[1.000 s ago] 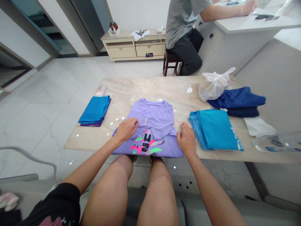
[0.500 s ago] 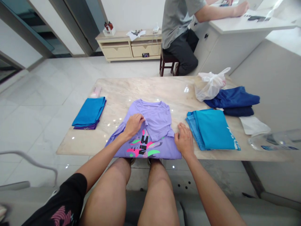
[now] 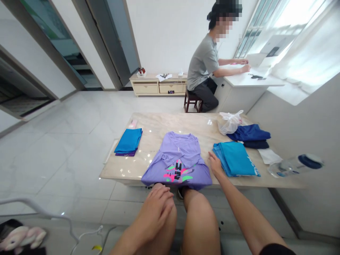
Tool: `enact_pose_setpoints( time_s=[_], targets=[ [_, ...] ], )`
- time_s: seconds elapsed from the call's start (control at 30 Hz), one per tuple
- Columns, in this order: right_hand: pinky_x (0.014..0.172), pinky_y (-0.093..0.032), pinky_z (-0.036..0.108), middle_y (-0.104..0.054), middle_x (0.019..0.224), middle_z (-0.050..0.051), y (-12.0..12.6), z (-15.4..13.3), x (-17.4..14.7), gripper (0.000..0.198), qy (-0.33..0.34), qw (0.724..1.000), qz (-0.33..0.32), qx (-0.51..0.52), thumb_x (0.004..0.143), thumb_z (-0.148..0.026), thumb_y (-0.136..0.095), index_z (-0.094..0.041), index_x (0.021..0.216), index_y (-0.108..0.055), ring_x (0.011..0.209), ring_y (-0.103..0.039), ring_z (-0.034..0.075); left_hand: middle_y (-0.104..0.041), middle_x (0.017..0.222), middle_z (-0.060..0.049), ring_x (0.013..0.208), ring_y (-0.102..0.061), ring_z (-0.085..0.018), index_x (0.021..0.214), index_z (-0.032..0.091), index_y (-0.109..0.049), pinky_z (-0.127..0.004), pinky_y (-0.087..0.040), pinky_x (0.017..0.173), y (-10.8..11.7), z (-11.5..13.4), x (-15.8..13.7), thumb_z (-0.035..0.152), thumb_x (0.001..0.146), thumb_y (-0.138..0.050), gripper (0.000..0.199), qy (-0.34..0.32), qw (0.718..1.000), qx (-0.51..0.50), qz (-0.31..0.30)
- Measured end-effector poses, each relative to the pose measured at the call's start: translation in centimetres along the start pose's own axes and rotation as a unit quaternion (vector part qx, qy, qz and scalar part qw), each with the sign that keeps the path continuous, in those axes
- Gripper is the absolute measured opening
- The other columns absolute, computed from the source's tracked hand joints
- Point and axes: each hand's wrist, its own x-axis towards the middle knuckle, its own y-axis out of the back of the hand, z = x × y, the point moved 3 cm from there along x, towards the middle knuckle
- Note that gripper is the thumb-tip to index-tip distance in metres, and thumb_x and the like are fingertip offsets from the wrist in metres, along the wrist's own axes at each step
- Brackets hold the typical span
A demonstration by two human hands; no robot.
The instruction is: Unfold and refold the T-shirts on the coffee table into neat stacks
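A purple long-sleeved shirt (image 3: 183,148) lies on the marble-topped table (image 3: 175,122), its sleeves folded inward over a colourful print and its hem hanging at the front edge. My left hand (image 3: 159,203) rests on my knee, off the shirt, fingers stretched out and holding nothing. Flat at the table's surface, my right hand (image 3: 215,164) is open between the purple shirt and a folded blue shirt stack (image 3: 236,159). Its fingers are beside the stack's left edge; whether they touch it I cannot tell.
Blue and purple folded clothes (image 3: 129,141) lie at the table's left end. A white plastic bag (image 3: 230,122), dark blue garments (image 3: 249,132), white paper (image 3: 268,156) and a clear bottle (image 3: 292,166) sit on the right. Beyond, a seated person (image 3: 203,63) works at a white desk (image 3: 239,80).
My left hand has let go of the purple shirt's sleeve and moved down onto my knee. My right hand stays beside the blue stack. The view has tilted up.
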Motion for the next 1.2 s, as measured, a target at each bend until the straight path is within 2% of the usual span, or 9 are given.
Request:
enact_pose_setpoints(
  time_s=[0.1,0.17,0.23,0.37,0.47,0.67,0.87,1.03,1.2],
  targets=[
    [0.083,-0.062,0.039,-0.080,0.098,0.016,0.3,-5.0,-1.3,0.054,-0.004,1.000,0.003,0.017,0.096,-0.047,-0.041,-0.011,0.111,-0.080,0.091,-0.075,0.026,-0.061,0.162,-0.009,0.152,-0.057,-0.034,0.164,0.038,-0.053,-0.059,-0.053,0.125,-0.8,1.2,-3.5,0.025,0.101,-0.058,0.064,-0.038,0.994,0.071,0.078],
    [0.078,-0.063,0.038,-0.081,0.101,0.015,1.0,-8.4,-5.0,0.052,0.001,0.999,-0.020,0.030,0.098,-0.049,-0.045,-0.013,0.110,-0.081,0.090,-0.076,0.026,-0.054,0.168,-0.009,0.157,-0.051,-0.035,0.172,0.039,-0.040,-0.061,-0.050,0.127,-1.6,0.9,-5.0,0.022,0.100,-0.056,0.076,-0.040,0.987,0.093,0.122],
    [0.089,-0.064,0.040,-0.082,0.113,0.014,2.1,-11.7,-10.6,0.045,0.023,0.997,-0.064,0.044,0.101,-0.048,-0.051,-0.018,0.113,-0.082,0.103,-0.077,0.027,-0.051,0.170,-0.008,0.158,-0.048,-0.035,0.174,0.039,-0.035,-0.061,-0.049,0.127,-1.9,0.3,-5.8,0.022,0.101,-0.053,0.077,-0.029,0.982,0.102,0.154],
    [0.118,-0.054,0.051,-0.071,0.144,0.013,4.4,-17.2,-22.7,0.038,0.086,0.994,-0.054,-0.031,0.107,-0.037,-0.052,-0.025,0.132,-0.078,0.135,-0.066,0.030,-0.059,0.164,-0.008,0.154,-0.053,-0.035,0.165,0.035,-0.051,-0.060,-0.049,0.126,-1.2,-0.8,-5.7,0.025,0.105,-0.052,0.061,-0.006,0.979,0.097,0.181],
    [0.123,-0.049,0.058,-0.060,0.159,0.015,4.9,-18.4,-27.6,0.050,0.110,0.989,-0.006,-0.097,0.111,-0.038,-0.048,-0.024,0.156,-0.062,0.147,-0.057,0.032,-0.066,0.155,-0.009,0.147,-0.058,-0.034,0.150,0.031,-0.064,-0.058,-0.050,0.124,-0.2,-1.2,-5.3,0.029,0.106,-0.052,0.046,0.004,0.979,0.080,0.187],
    [0.124,-0.047,0.058,-0.059,0.159,0.017,3.9,-17.7,-28.0,0.052,0.122,0.987,0.006,-0.109,0.114,-0.043,-0.044,-0.021,0.160,-0.056,0.148,-0.055,0.032,-0.065,0.155,-0.010,0.149,-0.055,-0.033,0.147,0.027,-0.066,-0.056,-0.046,0.128,1.0,-2.0,-7.5,0.030,0.106,-0.052,0.043,0.018,0.975,0.076,0.209],
    [0.123,-0.047,0.055,-0.058,0.161,0.015,3.3,-18.5,-28.2,0.052,0.129,0.986,0.001,-0.109,0.114,-0.041,-0.045,-0.023,0.161,-0.055,0.149,-0.054,0.032,-0.061,0.161,-0.009,0.150,-0.056,-0.031,0.154,0.028,-0.061,-0.053,-0.049,0.126,2.0,-5.0,-10.1,0.030,0.110,-0.045,0.047,0.039,0.968,0.064,0.238],
    [0.122,-0.047,0.055,-0.060,0.159,0.012,2.8,-18.3,-27.9,0.049,0.143,0.984,-0.008,-0.106,0.114,-0.039,-0.046,-0.026,0.160,-0.055,0.146,-0.056,0.031,-0.067,0.153,-0.009,0.141,-0.063,-0.030,0.148,0.030,-0.067,-0.052,-0.054,0.119,2.1,-5.9,-9.6,0.031,0.109,-0.049,0.043,0.043,0.968,0.022,0.246],
    [0.124,-0.046,0.057,-0.060,0.159,0.011,3.4,-17.9,-27.9,0.049,0.090,0.992,-0.021,-0.083,0.113,-0.045,-0.050,-0.028,0.157,-0.058,0.146,-0.057,0.033,-0.071,0.146,-0.008,0.138,-0.064,-0.030,0.136,0.032,-0.076,-0.052,-0.052,0.121,2.2,-5.3,-8.0,0.041,0.108,-0.053,0.037,0.075,0.974,-0.069,0.203]
  ],
)
